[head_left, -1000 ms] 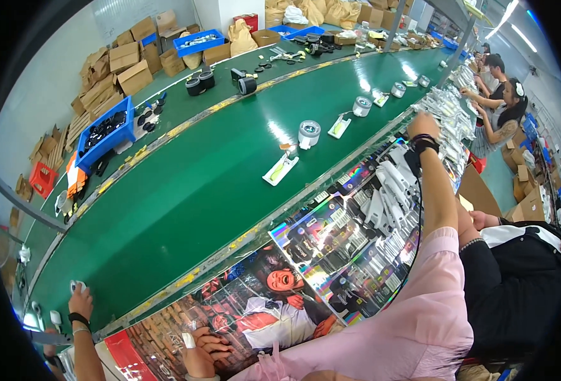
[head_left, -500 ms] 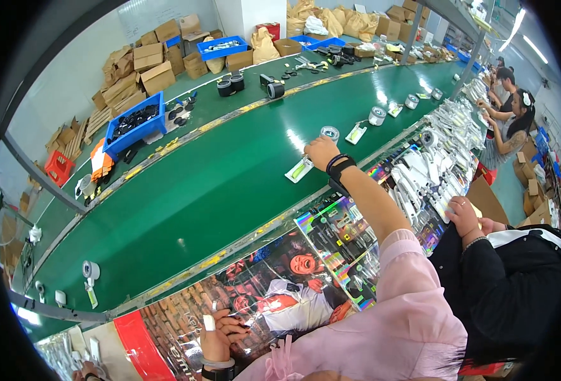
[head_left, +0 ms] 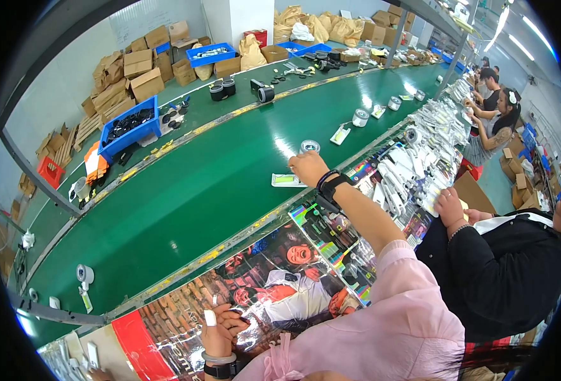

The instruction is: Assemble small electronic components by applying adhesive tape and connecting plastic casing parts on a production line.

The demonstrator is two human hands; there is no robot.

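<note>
Over the green conveyor belt [head_left: 185, 209], my right hand [head_left: 310, 169] reaches out with its fingertips bent together; whatever they pinch is hidden. Just beyond it sits a round white unit with a clear rim [head_left: 310, 147]. A flat white piece with a yellow-green strip [head_left: 287, 180] lies on the belt beside my fingertips. My left hand [head_left: 222, 330] hovers over or rests on a glossy printed sheet [head_left: 293, 289], fingers loosely bent and apart, holding nothing I can see. A white covering wraps its thumb.
More round white units [head_left: 360, 117] with flat pieces are spaced along the belt. A heap of white parts [head_left: 398, 174] lies at the right, where a co-worker in a black sleeve [head_left: 496, 270] works close by. Across the belt stands a blue bin [head_left: 128, 130] of black parts.
The flat white piece has turned from slanted to nearly level beside my right hand. The whole view has shifted slightly. My left hand stays over the sheet.
</note>
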